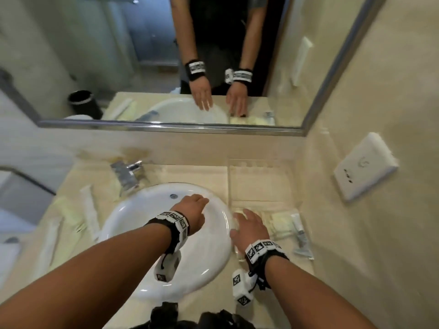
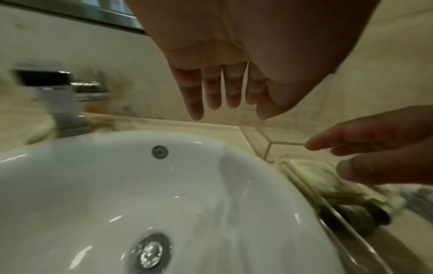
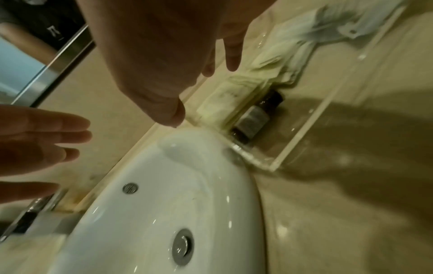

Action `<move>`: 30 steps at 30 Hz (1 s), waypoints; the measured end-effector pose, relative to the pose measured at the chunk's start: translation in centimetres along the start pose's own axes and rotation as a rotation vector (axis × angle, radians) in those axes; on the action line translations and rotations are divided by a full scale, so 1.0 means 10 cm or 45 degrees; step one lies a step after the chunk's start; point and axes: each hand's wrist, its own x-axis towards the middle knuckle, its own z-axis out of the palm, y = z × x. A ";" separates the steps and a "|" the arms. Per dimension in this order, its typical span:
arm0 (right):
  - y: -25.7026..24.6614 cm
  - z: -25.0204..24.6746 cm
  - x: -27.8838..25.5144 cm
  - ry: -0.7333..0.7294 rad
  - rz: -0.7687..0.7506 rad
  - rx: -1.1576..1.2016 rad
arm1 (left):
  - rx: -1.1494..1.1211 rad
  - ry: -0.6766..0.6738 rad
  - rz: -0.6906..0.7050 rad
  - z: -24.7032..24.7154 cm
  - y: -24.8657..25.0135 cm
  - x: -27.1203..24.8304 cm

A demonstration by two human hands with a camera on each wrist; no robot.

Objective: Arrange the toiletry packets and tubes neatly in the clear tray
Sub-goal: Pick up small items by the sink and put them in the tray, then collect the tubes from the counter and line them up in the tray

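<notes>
The clear tray (image 1: 259, 181) stands on the counter right of the sink, its far half bare. Pale yellow packets (image 1: 280, 224) and a small tube (image 1: 298, 225) lie in its near half. In the right wrist view the packets (image 3: 234, 96) lie beside a dark little bottle (image 3: 255, 118) inside the tray (image 3: 302, 133). More long white and yellow packets (image 1: 69, 214) lie loose on the counter left of the sink. My right hand (image 1: 247, 224) hovers over the tray's left edge, fingers spread, empty. My left hand (image 1: 197, 205) hangs over the basin with straight fingers (image 2: 222, 92), holding nothing.
The white sink (image 1: 142, 222) fills the middle of the counter, with a chrome faucet (image 1: 128, 174) behind it. A mirror (image 1: 142, 67) runs along the back wall. A white wall socket (image 1: 365, 167) sits on the right wall close to the tray.
</notes>
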 end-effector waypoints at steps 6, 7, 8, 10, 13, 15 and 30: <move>-0.79 0.17 0.11 -0.061 -0.252 -0.090 | -0.077 0.069 -0.268 0.04 -0.80 -0.57; -0.93 0.20 0.12 -0.070 -0.290 -0.101 | -0.100 0.085 -0.302 0.06 -0.94 -0.67; -1.07 0.24 0.12 -0.083 -0.322 -0.110 | -0.120 0.095 -0.331 0.08 -1.08 -0.75; -1.34 0.30 0.11 -0.113 -0.374 -0.123 | -0.152 0.107 -0.399 0.11 -1.34 -0.93; -1.72 0.39 0.08 -0.152 -0.434 -0.146 | -0.207 0.122 -0.504 0.16 -1.72 -1.20; -1.96 0.46 0.08 -0.173 -0.471 -0.187 | -0.226 0.136 -0.558 0.21 -1.97 -1.37; -3.40 1.16 0.10 -0.295 -0.564 -0.381 | -0.287 0.090 -0.934 0.33 -3.77 -2.40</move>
